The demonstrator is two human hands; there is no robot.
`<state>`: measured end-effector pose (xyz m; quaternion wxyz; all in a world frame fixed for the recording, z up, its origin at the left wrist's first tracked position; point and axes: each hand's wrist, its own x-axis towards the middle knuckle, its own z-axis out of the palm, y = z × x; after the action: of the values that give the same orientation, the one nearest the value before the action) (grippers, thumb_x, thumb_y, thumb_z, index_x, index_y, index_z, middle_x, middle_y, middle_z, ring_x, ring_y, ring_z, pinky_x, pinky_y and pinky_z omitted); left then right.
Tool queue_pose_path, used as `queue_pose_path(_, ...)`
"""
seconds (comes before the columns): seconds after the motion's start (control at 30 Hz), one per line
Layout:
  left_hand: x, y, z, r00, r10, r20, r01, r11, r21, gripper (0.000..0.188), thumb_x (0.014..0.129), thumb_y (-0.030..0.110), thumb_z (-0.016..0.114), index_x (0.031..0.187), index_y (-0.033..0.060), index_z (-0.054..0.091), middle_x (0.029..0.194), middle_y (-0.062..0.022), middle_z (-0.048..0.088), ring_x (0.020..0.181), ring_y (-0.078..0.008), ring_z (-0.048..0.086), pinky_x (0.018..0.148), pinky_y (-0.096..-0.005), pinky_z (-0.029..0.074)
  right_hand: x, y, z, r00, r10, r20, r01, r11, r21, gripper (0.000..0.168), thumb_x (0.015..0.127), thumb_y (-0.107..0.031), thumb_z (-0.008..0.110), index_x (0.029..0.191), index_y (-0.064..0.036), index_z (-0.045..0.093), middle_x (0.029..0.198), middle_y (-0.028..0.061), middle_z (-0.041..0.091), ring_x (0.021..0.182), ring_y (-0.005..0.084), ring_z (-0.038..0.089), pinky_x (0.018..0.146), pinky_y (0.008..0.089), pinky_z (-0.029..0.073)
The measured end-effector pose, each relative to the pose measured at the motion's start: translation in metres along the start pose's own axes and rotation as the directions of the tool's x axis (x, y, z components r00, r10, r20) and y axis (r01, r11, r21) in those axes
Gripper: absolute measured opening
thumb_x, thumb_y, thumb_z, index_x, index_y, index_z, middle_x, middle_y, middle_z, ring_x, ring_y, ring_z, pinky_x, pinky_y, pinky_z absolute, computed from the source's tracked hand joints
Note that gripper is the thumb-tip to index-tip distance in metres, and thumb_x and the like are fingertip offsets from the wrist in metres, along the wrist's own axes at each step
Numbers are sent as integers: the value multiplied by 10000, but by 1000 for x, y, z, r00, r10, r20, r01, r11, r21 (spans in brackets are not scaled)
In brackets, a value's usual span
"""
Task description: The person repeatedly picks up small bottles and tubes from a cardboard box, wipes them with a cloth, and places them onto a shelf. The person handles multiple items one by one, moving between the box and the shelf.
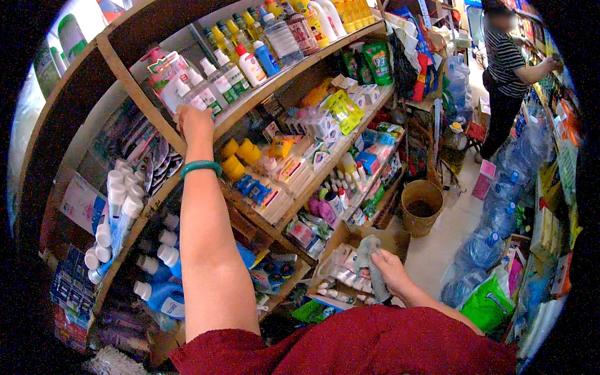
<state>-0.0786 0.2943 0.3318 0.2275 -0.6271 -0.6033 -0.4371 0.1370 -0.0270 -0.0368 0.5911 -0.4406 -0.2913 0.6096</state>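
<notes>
My left hand (194, 123), with a green bangle on its wrist, reaches to the upper shelf's front edge, at the foot of several clear pump bottles (199, 96). Its fingers are partly hidden, so whether it grips a bottle cannot be told. A red-and-white package (164, 75) stands just behind it. Lower down on the right, my right hand (385, 269) holds a crumpled grey cloth (370, 262) above an open cardboard box (344, 276) of small white-capped items. To the right of the pump bottles stand a red-capped white bottle (251, 68) and a blue bottle (267, 60).
Wooden shelves (300, 63) full of household goods run along the left. A woven basket (422, 206) stands on the aisle floor. Large clear plastic bottles (483, 248) line the aisle's right side. A person in a striped shirt (504, 61) stands farther back, touching the right-hand shelves.
</notes>
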Motion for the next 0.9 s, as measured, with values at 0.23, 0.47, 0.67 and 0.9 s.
queue_pose_path(0.23,19,-19,29,998,-59,-5,59,997,56,606,658,248,757,1056,-60,418,1063,-225,524,1033,-350,500,849,-404,444,0,3,0,1000,-31,3,31,999,5,281,904,-255,467,1062,-25,503,830,72,602,657,135,589,588,291,511)
queue_pose_path(0.47,13,8,5,974,-192,118,186,981,57,667,668,229,757,1139,-12,350,1169,-224,459,1053,-359,496,861,-442,449,-7,5,-4,998,-19,-56,20,1000,22,266,904,-254,471,1029,-25,520,801,70,607,641,135,602,560,282,508)
queue_pose_path(0.67,16,4,4,965,-214,152,219,975,-21,654,662,210,760,1138,-2,365,1169,-227,461,1055,-375,489,883,-433,436,-17,0,-8,998,-40,-51,42,999,35,251,908,-241,464,1028,-29,521,773,58,611,635,138,603,556,275,502)
queue_pose_path(0.9,11,11,-3,970,-213,115,218,975,-39,628,645,188,773,1113,-11,405,1154,-236,481,1067,-382,486,885,-428,435,-20,-7,-9,997,-27,-79,30,999,41,220,916,-215,449,1023,-29,500,787,64,589,630,143,585,581,277,504)
